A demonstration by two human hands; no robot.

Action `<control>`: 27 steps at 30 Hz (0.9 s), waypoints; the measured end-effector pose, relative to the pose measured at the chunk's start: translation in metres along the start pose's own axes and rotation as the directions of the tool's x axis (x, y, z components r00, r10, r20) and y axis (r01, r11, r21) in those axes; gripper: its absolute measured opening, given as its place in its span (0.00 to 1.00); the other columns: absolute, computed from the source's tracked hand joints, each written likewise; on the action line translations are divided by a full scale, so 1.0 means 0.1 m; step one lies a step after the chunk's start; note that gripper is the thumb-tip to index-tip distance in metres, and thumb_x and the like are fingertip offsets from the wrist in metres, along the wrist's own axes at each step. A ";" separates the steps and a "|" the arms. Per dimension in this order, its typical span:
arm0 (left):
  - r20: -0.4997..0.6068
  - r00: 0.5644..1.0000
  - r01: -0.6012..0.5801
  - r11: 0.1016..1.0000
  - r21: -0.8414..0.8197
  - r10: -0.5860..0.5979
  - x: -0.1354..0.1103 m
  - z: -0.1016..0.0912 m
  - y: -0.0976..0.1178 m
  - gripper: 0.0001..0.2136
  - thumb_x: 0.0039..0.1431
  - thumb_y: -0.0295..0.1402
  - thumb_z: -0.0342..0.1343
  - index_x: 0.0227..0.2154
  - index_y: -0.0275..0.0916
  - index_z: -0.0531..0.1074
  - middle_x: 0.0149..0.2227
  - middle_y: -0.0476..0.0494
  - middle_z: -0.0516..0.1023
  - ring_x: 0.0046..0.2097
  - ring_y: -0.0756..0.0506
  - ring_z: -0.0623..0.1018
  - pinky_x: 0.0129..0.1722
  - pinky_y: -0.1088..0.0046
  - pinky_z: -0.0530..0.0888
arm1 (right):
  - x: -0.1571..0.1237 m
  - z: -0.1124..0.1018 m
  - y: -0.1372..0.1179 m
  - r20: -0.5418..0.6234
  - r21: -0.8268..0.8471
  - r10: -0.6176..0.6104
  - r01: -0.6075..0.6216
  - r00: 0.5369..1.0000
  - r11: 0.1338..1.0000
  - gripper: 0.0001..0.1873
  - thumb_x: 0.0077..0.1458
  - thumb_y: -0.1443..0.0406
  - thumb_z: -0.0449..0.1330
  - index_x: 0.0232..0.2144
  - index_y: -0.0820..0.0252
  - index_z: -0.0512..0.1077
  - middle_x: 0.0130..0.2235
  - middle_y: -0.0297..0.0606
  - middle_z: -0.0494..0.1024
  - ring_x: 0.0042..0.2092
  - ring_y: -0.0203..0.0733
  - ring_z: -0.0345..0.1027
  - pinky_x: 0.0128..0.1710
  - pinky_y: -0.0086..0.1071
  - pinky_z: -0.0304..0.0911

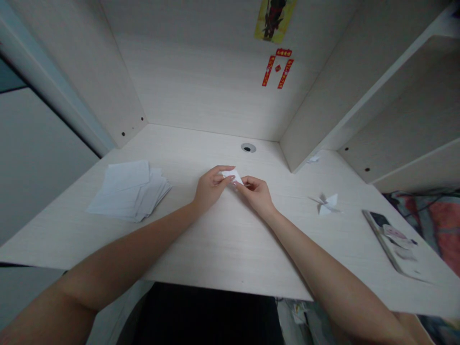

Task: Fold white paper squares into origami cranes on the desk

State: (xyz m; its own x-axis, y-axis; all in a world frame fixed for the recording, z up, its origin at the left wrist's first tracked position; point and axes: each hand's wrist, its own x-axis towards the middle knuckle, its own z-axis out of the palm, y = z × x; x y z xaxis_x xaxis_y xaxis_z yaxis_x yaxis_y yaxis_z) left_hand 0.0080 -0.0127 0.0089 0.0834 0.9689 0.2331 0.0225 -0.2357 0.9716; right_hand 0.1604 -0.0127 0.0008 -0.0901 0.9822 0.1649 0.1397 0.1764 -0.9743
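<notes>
Between my two hands, just above the middle of the white desk (230,249), is a small folded piece of white paper (233,176). My left hand (213,186) grips its left side, with the thumb and index finger pinching it. At its lower right, my right hand (257,192) pinches the paper with thumb and fingertips. The finer creases are too small to make out, and the fingers cover part of the paper. A folded white paper figure with pointed arms (327,204) sits on the desk to the right of my right hand.
A loose stack of white paper sheets (125,191) lies on the left. Toward the right edge is a phone (395,244) in a case. A round cable hole (248,148) is near the back panel, and an upright divider (305,129) stands at the back right.
</notes>
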 end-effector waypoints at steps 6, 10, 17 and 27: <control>-0.011 1.000 0.021 0.997 -0.074 -0.021 0.02 0.00 -0.04 0.18 0.51 0.39 0.59 0.44 0.38 0.71 0.24 0.48 0.78 0.26 0.49 0.75 0.26 0.77 0.69 | 0.01 0.00 0.02 0.014 0.080 0.081 -0.082 0.997 0.993 0.19 0.40 0.50 0.65 0.21 0.62 0.73 0.18 0.30 0.67 0.20 0.29 0.50 0.20 0.27 0.43; -0.057 0.998 0.025 0.988 -0.153 -0.034 0.06 -0.01 -0.06 0.19 0.50 0.39 0.59 0.45 0.38 0.68 0.24 0.49 0.78 0.27 0.49 0.76 0.29 0.75 0.72 | 0.03 -0.01 0.03 0.052 0.131 0.115 -0.121 0.992 0.984 0.18 0.39 0.51 0.66 0.23 0.61 0.75 0.19 0.31 0.70 0.22 0.31 0.53 0.22 0.28 0.45; -0.135 0.991 -0.009 0.983 -0.182 -0.016 0.08 0.01 -0.08 0.20 0.50 0.37 0.60 0.43 0.40 0.61 0.26 0.50 0.77 0.28 0.50 0.78 0.32 0.75 0.73 | 0.05 -0.01 0.03 0.099 0.194 0.123 -0.140 0.987 0.971 0.17 0.38 0.53 0.67 0.24 0.61 0.77 0.22 0.33 0.73 0.24 0.33 0.59 0.26 0.29 0.51; -0.095 0.994 -0.060 0.990 -0.131 0.048 0.06 0.00 -0.08 0.24 0.52 0.38 0.58 0.50 0.41 0.59 0.29 0.48 0.78 0.23 0.53 0.73 0.26 0.78 0.69 | 0.05 -0.03 0.05 0.052 0.117 0.060 -0.066 0.997 0.991 0.16 0.42 0.53 0.65 0.24 0.62 0.76 0.22 0.34 0.73 0.25 0.34 0.61 0.27 0.29 0.55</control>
State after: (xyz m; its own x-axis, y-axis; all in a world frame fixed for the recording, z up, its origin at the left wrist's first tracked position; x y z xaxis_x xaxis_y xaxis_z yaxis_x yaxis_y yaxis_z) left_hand 0.0087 -0.0052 0.0023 -0.0103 0.9593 0.2821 -0.1131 -0.2815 0.9529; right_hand 0.1634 -0.0072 -0.0026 -0.1324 0.9863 0.0979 0.0287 0.1026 -0.9943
